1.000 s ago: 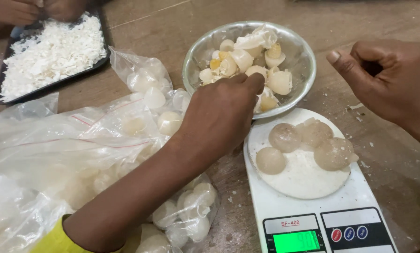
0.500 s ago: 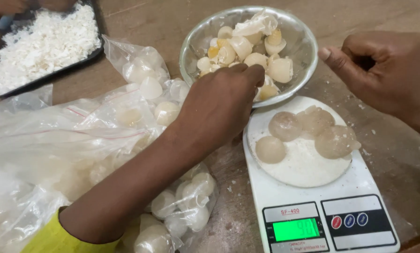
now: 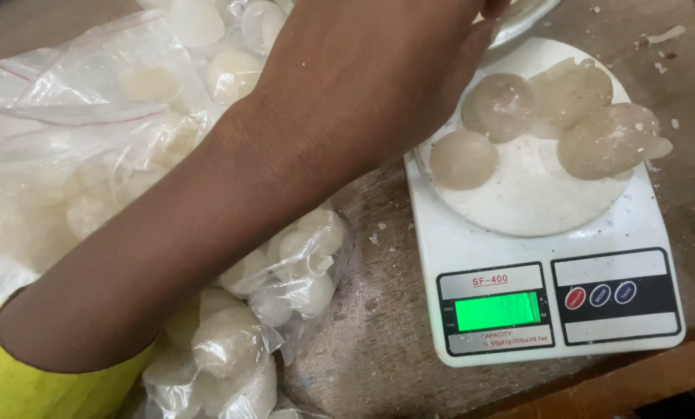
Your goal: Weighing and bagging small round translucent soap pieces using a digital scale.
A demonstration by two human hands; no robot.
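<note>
Brown wood makes up the table top (image 3: 378, 349), and it has little white crumbs on it. One arm with a yellow sleeve (image 3: 22, 388) comes in from the bottom left and goes across to the top. This is the left hand (image 3: 386, 70), seen from the back. Its fingers run off the top edge, so I cannot tell if it is wide, narrow or holding something. The hand sits just above the white kitchen scale (image 3: 549, 271), near the edge of a shiny metal bowl (image 3: 526, 15) that peeks in at the top. On the round plate of the scale lie soft, see-through, jelly-like pieces (image 3: 565, 124), close together and touching. The scale has a bright green screen (image 3: 496, 310) and three small round buttons (image 3: 599, 295). Under the arm, on the left, lie clear plastic bags (image 3: 270, 287) stuffed with pale round lumps. The right hand is not in the picture.
</note>
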